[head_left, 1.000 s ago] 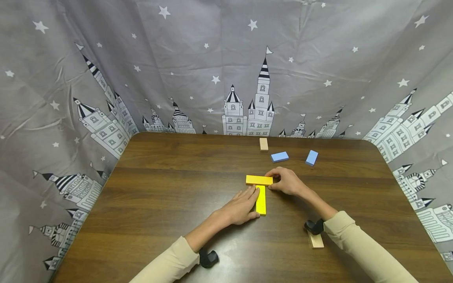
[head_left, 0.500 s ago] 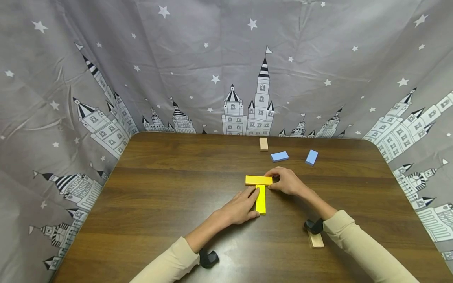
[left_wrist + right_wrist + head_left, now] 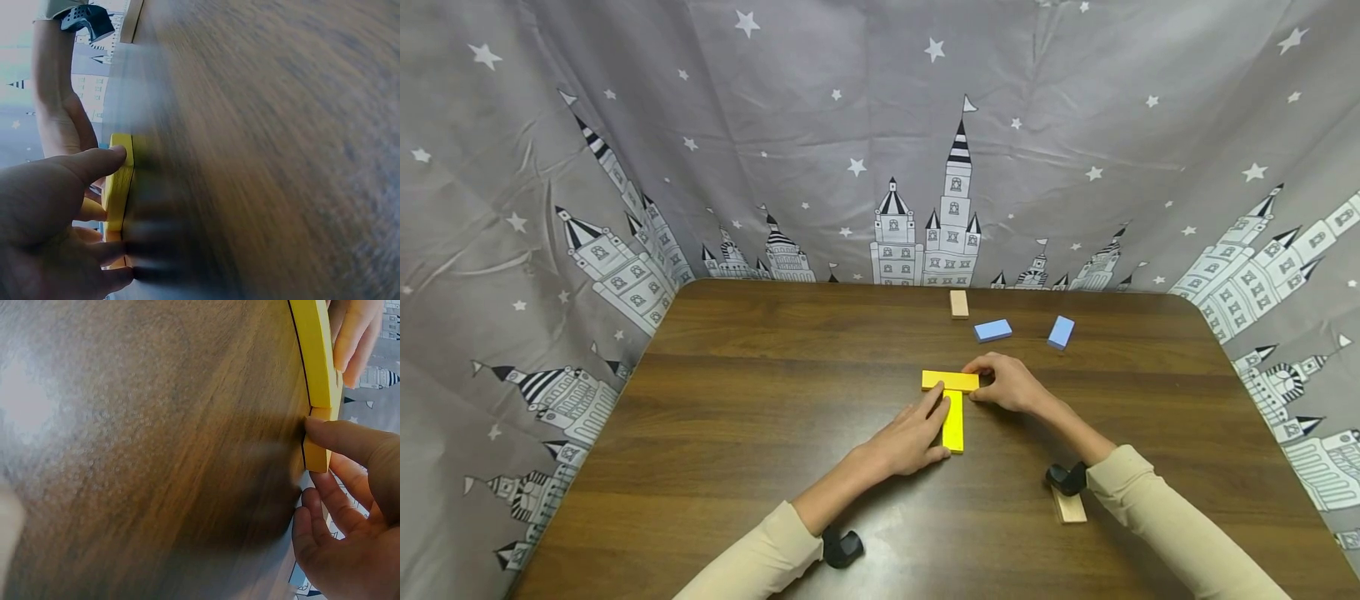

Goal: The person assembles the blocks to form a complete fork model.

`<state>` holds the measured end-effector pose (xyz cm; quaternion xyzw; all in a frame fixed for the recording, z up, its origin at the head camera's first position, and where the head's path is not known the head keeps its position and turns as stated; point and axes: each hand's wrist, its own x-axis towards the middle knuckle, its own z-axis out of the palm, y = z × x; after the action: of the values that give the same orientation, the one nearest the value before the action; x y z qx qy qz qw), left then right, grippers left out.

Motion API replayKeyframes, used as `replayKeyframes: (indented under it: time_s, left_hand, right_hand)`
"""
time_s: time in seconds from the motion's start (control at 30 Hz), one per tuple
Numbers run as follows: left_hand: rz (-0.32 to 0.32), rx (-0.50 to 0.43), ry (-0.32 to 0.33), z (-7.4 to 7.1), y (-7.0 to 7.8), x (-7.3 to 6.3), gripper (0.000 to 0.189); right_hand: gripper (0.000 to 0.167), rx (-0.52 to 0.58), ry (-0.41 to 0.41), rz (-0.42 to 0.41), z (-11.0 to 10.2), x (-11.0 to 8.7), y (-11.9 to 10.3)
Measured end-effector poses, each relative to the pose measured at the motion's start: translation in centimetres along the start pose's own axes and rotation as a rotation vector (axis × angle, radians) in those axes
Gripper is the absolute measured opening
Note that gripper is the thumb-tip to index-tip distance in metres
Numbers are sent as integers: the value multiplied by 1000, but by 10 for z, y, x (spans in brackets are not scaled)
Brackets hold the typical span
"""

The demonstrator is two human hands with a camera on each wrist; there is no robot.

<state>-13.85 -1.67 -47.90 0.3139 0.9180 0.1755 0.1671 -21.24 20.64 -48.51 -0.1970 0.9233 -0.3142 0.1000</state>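
Two flat blocks form a T shape on the table. The bright yellow block [image 3: 953,425] points toward me, and the orange-yellow block [image 3: 951,381] lies across its far end, touching it. My left hand [image 3: 904,440] holds the yellow block, its thumb at the near end and the index finger on the far part. Another left fingertip touches the orange-yellow block. My right hand [image 3: 1009,385] pinches the orange-yellow block's right end, thumb on the near side and fingers behind. In the right wrist view the right thumb presses the orange block [image 3: 317,450] close to the joint.
On the wooden table [image 3: 760,375] behind the hands lie a natural wood block [image 3: 958,305], a blue block [image 3: 993,331] and a second blue block [image 3: 1061,332]. Another wood block [image 3: 1070,507] sits partly under the right wrist's black strap mount. A grey castle-print curtain [image 3: 820,150] surrounds the table.
A left finger has moved forward from the near edge of the orange-yellow block onto it. The gap between the two blocks has closed. The right hand keeps its grip, barely moving.
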Motion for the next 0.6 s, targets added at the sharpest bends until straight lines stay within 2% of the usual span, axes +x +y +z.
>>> replayKeyframes:
  time_s: [0.37,0.6]
  left_hand:
    - [-20,-6,-4,0,-2,0,83]
    - [-35,55,-5,0,-4,1,86]
  right_hand:
    - [30,-3,11,-7,0,0,2]
    - [30,-11,15,-21,1,1,3]
